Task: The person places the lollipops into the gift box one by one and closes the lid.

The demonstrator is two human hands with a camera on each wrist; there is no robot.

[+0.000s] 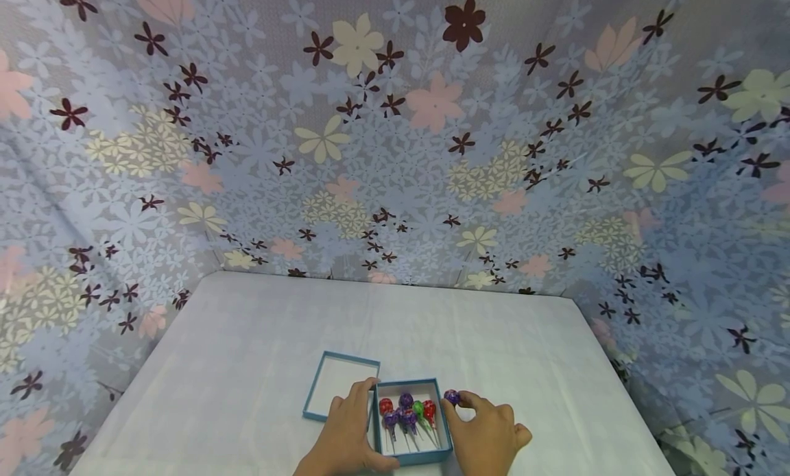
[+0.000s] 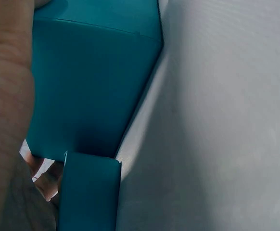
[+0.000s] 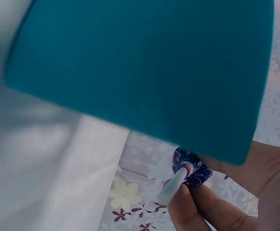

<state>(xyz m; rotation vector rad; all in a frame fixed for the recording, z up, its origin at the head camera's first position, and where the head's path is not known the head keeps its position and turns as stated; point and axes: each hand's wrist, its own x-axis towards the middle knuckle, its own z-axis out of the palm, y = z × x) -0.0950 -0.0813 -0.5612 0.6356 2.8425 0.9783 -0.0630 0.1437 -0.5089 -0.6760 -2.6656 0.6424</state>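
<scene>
In the head view, an open blue box (image 1: 422,457) with a white inside holds several wrapped lollipops (image 1: 407,418), purple, red and green, their white sticks toward me. My left hand (image 1: 347,428) grips the box at its left side, thumb along the front and fingers by the back left corner. Just off the right wall, my right hand (image 1: 487,431) pinches a purple lollipop (image 1: 452,396) by its candy head between thumb and fingers. Seen from the right wrist, that lollipop's (image 3: 197,175) stick points toward the camera, beneath the box's blue wall (image 3: 145,72).
The box's lid (image 1: 339,380), blue-rimmed and white inside, lies left of the box, partly behind my left hand. Both stand near the front of a table with a white cloth (image 1: 247,346). Flower-patterned fabric (image 1: 382,153) hangs behind and at both sides.
</scene>
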